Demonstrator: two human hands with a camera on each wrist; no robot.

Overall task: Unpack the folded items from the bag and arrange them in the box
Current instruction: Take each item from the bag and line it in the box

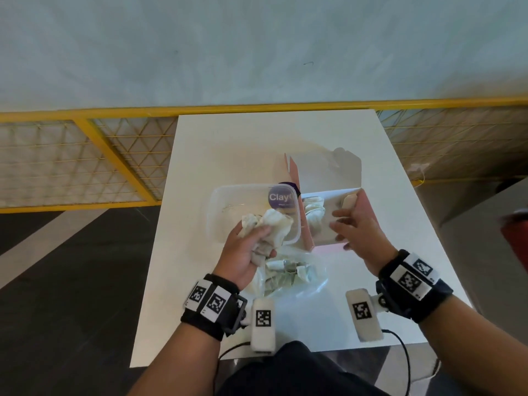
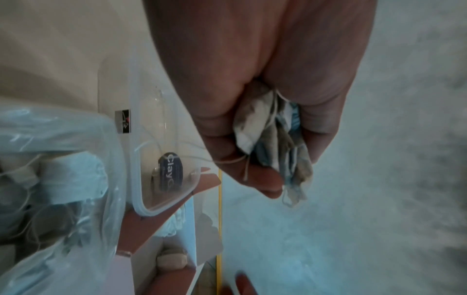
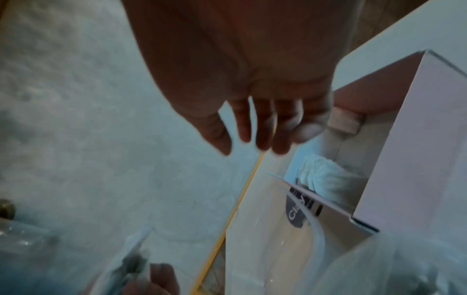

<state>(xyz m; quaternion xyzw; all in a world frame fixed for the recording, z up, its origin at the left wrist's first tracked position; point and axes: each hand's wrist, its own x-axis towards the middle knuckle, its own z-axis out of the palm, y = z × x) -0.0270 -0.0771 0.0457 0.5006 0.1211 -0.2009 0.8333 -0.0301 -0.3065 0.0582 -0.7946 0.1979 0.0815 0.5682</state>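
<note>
Nearest the camera, the clear plastic bag [image 1: 297, 277] lies on the white bench [image 1: 200, 310] with several folded items still inside, so unpacking looks only partly done. Just beyond it, the left hand [image 1: 245, 252] is clamped around a bundle of folded cloth items [image 1: 271, 224], held over the near edge of a clear plastic container [image 1: 225, 201] with a purple label. The right hand [image 1: 357, 232] hangs with fingers spread and loose, holding nothing, over the pink-sided cardboard box [image 1: 363, 207]. A few pale folded pieces [image 1: 313, 208] already sit in the box. What remains, by the look of it: the bundle and the bag's contents.
</note>
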